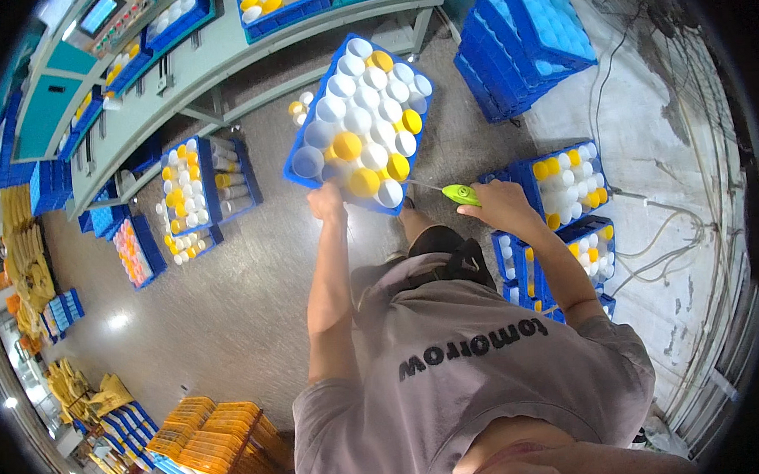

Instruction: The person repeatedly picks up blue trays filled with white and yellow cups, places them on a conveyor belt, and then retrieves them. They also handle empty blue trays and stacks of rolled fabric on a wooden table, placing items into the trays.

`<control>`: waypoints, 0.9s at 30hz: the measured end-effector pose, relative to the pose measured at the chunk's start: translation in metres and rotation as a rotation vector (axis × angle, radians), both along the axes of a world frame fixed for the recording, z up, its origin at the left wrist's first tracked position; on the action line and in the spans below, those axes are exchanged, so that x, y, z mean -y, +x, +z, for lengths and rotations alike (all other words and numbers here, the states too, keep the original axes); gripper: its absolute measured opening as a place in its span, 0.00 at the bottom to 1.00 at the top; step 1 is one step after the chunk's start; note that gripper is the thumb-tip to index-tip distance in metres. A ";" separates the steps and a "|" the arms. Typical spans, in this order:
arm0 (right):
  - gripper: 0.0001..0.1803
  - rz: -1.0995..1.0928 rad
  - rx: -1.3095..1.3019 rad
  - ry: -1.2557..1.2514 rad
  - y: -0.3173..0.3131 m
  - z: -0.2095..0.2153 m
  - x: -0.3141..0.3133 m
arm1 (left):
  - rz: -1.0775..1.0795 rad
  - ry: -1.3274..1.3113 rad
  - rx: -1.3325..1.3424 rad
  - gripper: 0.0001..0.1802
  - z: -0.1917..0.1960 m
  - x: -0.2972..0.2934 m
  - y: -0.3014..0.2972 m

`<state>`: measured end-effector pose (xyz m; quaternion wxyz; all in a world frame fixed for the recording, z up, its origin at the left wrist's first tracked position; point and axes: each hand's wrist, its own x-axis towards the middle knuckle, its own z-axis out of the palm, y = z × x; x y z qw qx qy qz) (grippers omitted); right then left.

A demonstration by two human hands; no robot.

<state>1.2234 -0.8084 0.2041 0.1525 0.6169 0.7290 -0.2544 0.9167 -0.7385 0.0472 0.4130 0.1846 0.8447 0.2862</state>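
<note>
A blue crate (293, 175) filled with upright white and yellow cylinders (357, 120) is in front of me, above the floor. At its near left corner my left hand (325, 203) is closed on the rim; blur covers the cylinders beside it. My right hand (498, 203), off the crate's near right corner, grips a tool with a bright green handle (461, 195). A thin, pale shaft (425, 185) runs from that handle toward the crate's near right side. What its tip is like I cannot make out.
Stacked blue crates with cylinders (568, 182) stand by the wall on my right, with cables behind. A taller blue crate stack (495, 71) is at far right. A long workbench (245, 69) crosses the far left. Orange crates (206, 435) sit at lower left.
</note>
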 end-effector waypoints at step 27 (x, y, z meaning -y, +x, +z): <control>0.24 -0.242 0.167 0.325 0.012 0.097 -0.202 | -0.174 0.175 0.201 0.15 -0.022 -0.222 -0.071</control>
